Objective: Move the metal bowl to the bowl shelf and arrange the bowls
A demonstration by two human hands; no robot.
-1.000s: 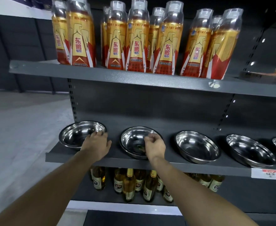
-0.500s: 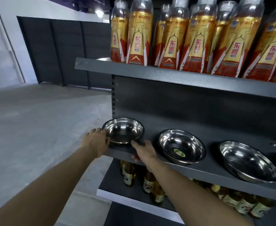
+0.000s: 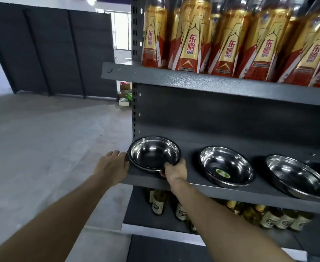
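Note:
A shiny metal bowl (image 3: 153, 153) sits at the left end of the dark grey bowl shelf (image 3: 231, 193). My right hand (image 3: 175, 170) grips its near right rim with the fingers curled over the edge. At the shelf's left corner my left hand (image 3: 112, 165) rests against the bowl's left side, fingers apart. To the right stand a second bowl (image 3: 226, 168) with a round sticker inside and a third bowl (image 3: 297, 175), tilted toward me. A sliver of another bowl shows at the far right edge.
Several gold-and-red drink bottles (image 3: 191, 38) fill the shelf above. Brown glass bottles (image 3: 158, 203) stand on the shelf below. Grey concrete floor (image 3: 42, 148) spreads to the left, with dark wall panels (image 3: 51, 50) and boxes (image 3: 125, 95) behind.
The view has swung left. My right hand left the second bowl and took the leftmost bowl's rim. My left hand slid from that bowl's top to its left side.

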